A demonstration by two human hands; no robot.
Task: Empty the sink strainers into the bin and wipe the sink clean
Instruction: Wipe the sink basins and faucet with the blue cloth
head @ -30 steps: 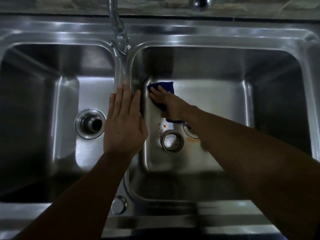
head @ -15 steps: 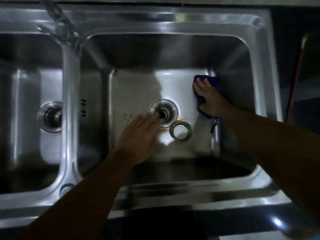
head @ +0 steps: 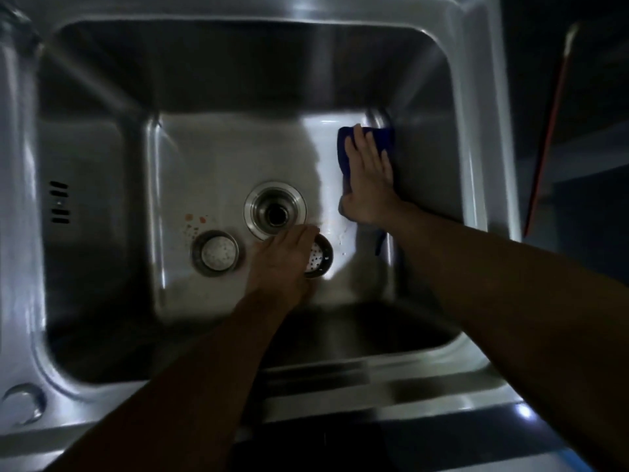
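Currently I log: right hand (head: 369, 172) flat, pressing dark blue cloth (head: 383, 139) mid-right; left hand (head: 279, 260) covers round perforated steel strainer (head: 318, 258), grip indeterminable.

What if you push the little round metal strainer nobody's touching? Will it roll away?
The round metal strainer lies flat on the steel sink floor, so it would probably slide rather than roll. It looks small and thin-walled, so it is likely light. Its metal rim should stay stiff, not bend.
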